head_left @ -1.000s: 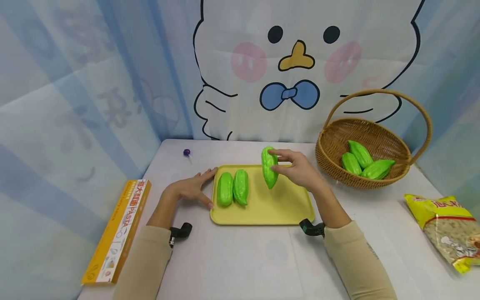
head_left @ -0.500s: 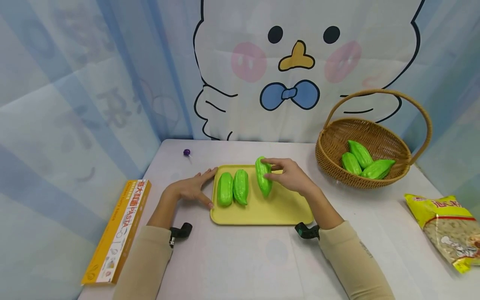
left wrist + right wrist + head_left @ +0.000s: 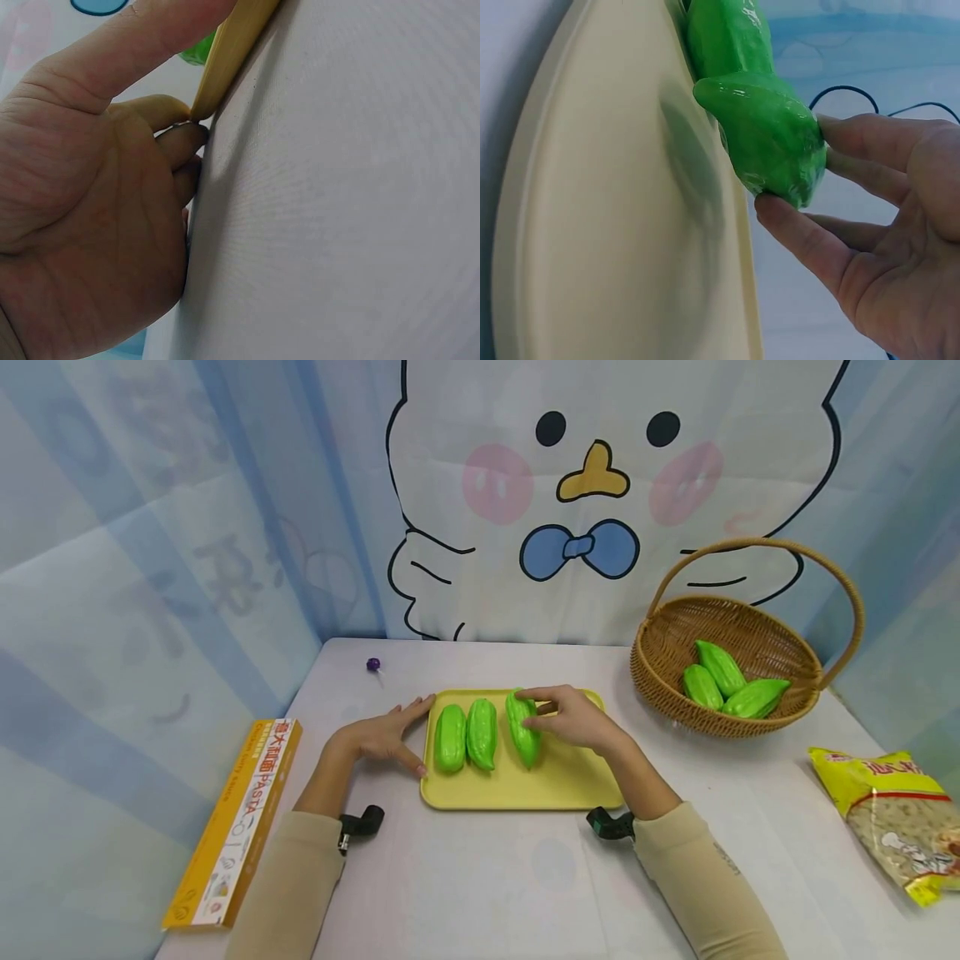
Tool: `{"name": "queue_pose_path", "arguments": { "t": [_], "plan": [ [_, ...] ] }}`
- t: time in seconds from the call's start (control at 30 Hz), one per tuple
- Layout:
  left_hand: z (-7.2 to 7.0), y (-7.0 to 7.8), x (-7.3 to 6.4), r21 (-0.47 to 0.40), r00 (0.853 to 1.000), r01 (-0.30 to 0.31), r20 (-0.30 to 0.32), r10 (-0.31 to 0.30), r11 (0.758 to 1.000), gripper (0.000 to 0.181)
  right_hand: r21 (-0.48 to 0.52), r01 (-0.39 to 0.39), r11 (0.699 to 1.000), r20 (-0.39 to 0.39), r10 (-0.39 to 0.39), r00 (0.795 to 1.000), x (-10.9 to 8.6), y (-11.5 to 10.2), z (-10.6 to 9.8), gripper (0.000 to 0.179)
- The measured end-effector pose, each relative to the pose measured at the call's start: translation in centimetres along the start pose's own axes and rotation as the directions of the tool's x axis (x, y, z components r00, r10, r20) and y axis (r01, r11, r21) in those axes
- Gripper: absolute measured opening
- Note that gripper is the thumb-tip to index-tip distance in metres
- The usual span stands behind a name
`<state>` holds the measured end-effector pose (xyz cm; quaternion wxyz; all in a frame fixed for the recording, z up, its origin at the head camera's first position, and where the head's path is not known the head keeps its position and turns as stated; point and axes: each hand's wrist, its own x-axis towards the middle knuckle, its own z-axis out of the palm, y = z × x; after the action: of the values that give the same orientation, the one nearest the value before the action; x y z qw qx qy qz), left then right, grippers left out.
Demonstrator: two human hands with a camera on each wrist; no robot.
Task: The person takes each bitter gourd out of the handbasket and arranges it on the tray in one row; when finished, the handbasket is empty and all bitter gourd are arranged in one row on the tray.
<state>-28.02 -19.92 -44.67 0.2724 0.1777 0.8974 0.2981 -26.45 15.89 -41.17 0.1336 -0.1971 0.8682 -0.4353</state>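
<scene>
A green, ridged bitter melon (image 3: 522,729) is pinched between the thumb and fingers of my right hand (image 3: 573,718). In the right wrist view this bitter melon (image 3: 769,135) is low over the yellow tray (image 3: 607,225), with its shadow on the tray's surface. To its left, two more bitter melons (image 3: 451,738) lie side by side on the tray (image 3: 555,789). My left hand (image 3: 382,735) touches the tray's left edge, thumb and fingers spread. In the left wrist view, the left hand (image 3: 97,180) has its fingertips against the tray's rim (image 3: 232,56).
A wicker basket (image 3: 667,710) with three bitter melons (image 3: 753,699) stands at the back right. A yellow snack bag (image 3: 892,818) lies on the right, a pasta box (image 3: 232,827) on the left. A purple lollipop (image 3: 373,665) lies near the back left.
My right hand has moved left and toward the front with the bitter melon, closer to the two on the tray. The left hand has stayed in place.
</scene>
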Motion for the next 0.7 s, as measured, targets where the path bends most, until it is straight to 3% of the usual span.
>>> {"name": "queue_pose_path", "arguments": {
  "t": [0.37, 0.7],
  "plan": [
    [0.0, 0.1, 0.0, 0.010, 1.000, 0.000, -0.003, 0.000, 1.000, 0.139, -0.025, -0.010, 1.000, 0.024, 0.011, 1.000, -0.1, -0.1, 0.6, 0.049],
    [0.0, 0.0, 0.0, 0.017, 1.000, 0.007, -0.003, -0.007, 1.000, 0.139, -0.124, 0.002, 0.992, -0.002, -0.002, 1.000, 0.3, 0.0, 1.4, 0.050]
  ]
}}
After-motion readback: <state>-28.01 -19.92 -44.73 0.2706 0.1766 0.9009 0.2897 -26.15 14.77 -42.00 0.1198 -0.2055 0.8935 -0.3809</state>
